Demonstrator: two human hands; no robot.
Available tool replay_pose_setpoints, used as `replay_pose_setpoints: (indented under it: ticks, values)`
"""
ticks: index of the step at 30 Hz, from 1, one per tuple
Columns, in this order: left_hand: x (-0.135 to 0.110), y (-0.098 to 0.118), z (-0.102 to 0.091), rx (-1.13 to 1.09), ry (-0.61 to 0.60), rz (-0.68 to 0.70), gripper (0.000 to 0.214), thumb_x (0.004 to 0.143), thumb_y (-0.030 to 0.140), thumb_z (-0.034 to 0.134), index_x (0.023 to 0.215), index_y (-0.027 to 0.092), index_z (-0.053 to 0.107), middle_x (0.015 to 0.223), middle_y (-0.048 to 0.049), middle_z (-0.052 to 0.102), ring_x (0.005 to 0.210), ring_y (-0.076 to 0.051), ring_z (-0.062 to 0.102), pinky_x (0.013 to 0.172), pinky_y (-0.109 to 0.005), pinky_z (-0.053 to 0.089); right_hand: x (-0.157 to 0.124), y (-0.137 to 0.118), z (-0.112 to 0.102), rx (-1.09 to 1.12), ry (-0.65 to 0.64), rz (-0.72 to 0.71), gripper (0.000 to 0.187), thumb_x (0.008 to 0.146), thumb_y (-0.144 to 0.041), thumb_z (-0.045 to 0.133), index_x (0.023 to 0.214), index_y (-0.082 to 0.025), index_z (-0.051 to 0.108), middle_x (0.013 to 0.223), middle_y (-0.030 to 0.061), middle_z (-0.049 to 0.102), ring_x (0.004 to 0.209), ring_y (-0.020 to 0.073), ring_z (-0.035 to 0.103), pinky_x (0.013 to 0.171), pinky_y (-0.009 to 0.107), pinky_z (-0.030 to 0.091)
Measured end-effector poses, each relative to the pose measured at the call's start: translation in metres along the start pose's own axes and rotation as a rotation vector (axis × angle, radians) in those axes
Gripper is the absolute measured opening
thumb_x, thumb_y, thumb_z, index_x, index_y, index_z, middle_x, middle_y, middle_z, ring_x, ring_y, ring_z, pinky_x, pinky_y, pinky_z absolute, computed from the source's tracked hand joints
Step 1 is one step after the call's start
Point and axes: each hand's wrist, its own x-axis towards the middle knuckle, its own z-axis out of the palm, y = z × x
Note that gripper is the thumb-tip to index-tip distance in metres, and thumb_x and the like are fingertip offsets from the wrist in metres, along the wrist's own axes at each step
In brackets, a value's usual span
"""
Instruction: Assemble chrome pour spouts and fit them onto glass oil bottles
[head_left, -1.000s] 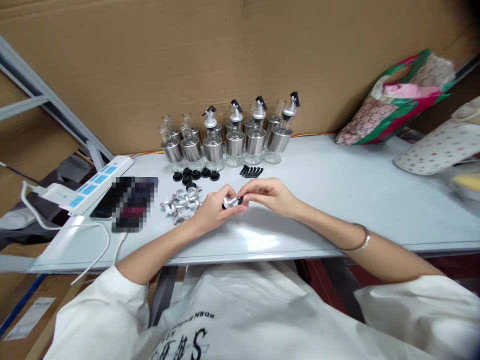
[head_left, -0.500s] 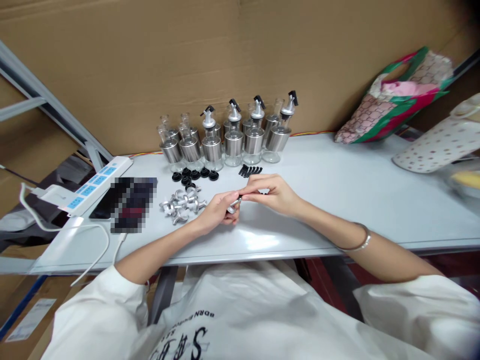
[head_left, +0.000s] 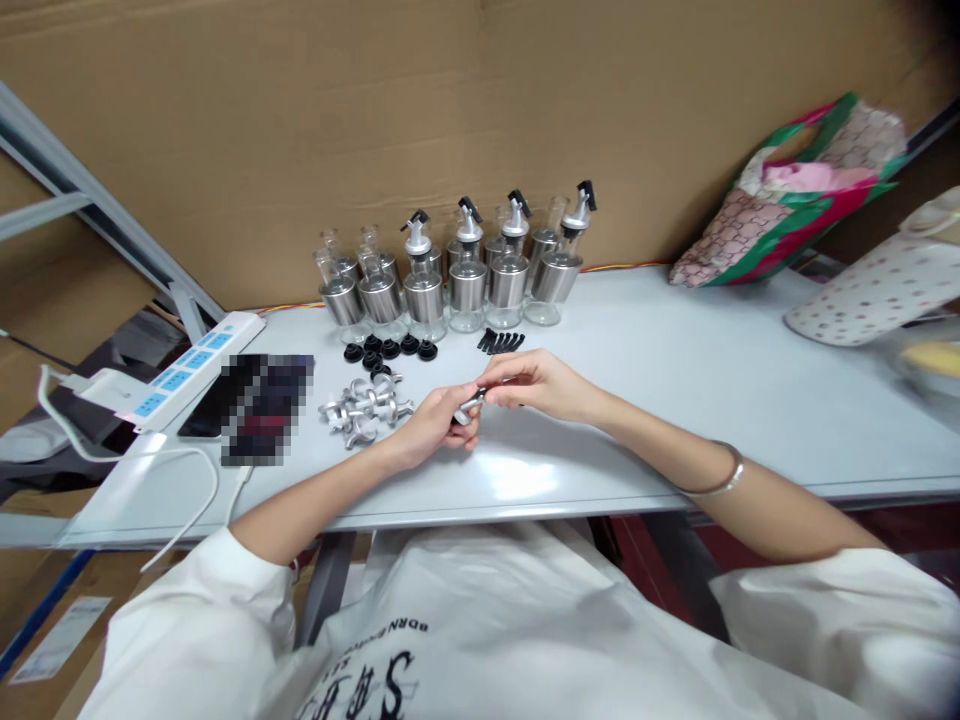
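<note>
A silver spout (head_left: pixel 466 410) is clasped in the left hand (head_left: pixel 433 428), on the near side of the bottles (head_left: pixel 468 288), its dark end pinched by the right hand (head_left: pixel 546 385); fingertips are met. Black levers (head_left: pixel 491 342) and black stoppers (head_left: pixel 390 349) are laid just before the bottles, loose silver spouts (head_left: pixel 370 399) heaped nearer.

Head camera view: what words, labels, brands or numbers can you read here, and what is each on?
"BORN", probably, upside down on the white shirt; the smaller lettering around it is too blurred.
"S", large, same shirt; the letters beside it are unclear.
White box label: too small to read.
Power strip: markings too small.
Pixelated patch: unreadable.
Bottles and held spout: no lettering I can make out.
</note>
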Motion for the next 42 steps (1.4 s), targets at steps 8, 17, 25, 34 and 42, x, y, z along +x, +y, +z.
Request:
replay_pose_setpoints:
  ticks: [8,17,25,34,42]
  values:
    - [0.0001,0.0055,0.0007,-0.048,-0.035,-0.03,0.042,0.084,0.054,0.043,0.066,0.017,0.039,0.043,0.0126,0.025,0.036,-0.002,0.019,0.054,-0.023,0.04,-0.0022,-0.0049,0.0041,0.045,0.086,0.082,0.021,0.067,-0.032,0.074,0.071,-0.012,0.068,0.062,-0.0003,0.06,0.053,0.008,0.05,0.053,0.023,0.04]
    - [0.0017,0.0039,-0.0026,-0.07,-0.077,-0.054,0.05,0.081,0.065,0.043,0.067,0.017,0.04,0.044,0.0132,0.025,0.035,-0.001,0.017,0.055,-0.022,0.043,-0.0031,-0.0013,0.005,-0.039,0.142,-0.04,0.021,0.067,-0.033,0.074,0.067,-0.014,0.065,0.066,0.0013,0.06,0.061,0.0114,0.055,0.059,0.026,0.044]
    - [0.0033,-0.002,-0.0072,-0.093,-0.087,-0.1,0.053,0.081,0.068,0.04,0.069,0.017,0.041,0.044,0.0134,0.024,0.034,-0.001,0.017,0.055,-0.021,0.044,-0.0024,0.0021,0.0041,-0.088,0.137,-0.096,0.02,0.069,-0.033,0.073,0.068,-0.015,0.065,0.07,0.0016,0.059,0.064,0.0126,0.055,0.063,0.028,0.046]
    - [0.0022,-0.0004,-0.004,-0.083,-0.1,-0.103,0.055,0.077,0.072,0.043,0.067,0.018,0.04,0.044,0.0142,0.023,0.035,0.0,0.014,0.059,-0.023,0.045,-0.0032,0.0004,0.005,-0.03,0.125,-0.094,0.015,0.068,-0.028,0.075,0.069,-0.016,0.066,0.071,0.0009,0.059,0.066,0.012,0.057,0.065,0.028,0.047]
    - [0.0035,-0.0043,-0.0065,-0.1,-0.095,-0.115,0.059,0.076,0.076,0.037,0.068,0.018,0.04,0.044,0.0138,0.023,0.035,-0.001,0.016,0.055,-0.022,0.044,-0.0018,0.0023,0.0073,0.133,0.119,0.001,0.018,0.063,-0.027,0.077,0.068,-0.015,0.064,0.069,-0.0004,0.061,0.064,0.0106,0.058,0.064,0.027,0.048]
